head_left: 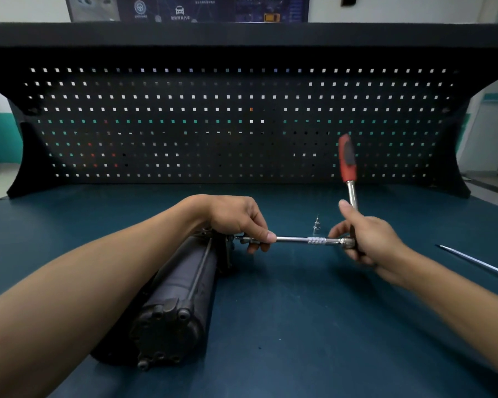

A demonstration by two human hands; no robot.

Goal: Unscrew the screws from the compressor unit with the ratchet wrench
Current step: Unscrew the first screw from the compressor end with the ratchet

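1. The left hand (pixel 239 219) pinches the extension bar (pixel 299 240) at the compressor (pixel 181 285), likely keeping its tip seated there.
2. The right hand (pixel 368 239) curls round the wrench (pixel 348 162) head, with the handle upright, ready to swing.
3. The compressor, a dark cylinder with a bolted end cap, lies on the table (pixel 299 326), left of centre.

dark teal workbench (pixel 299 326), black pegboard (pixel 242 124) upright along its far edge. black compressor unit (pixel 181 285) lies on its side, left of centre. small silver bit (pixel 316 224) stands upright mid-bench. thin metal rod (pixel 477 264) lies near right edge.
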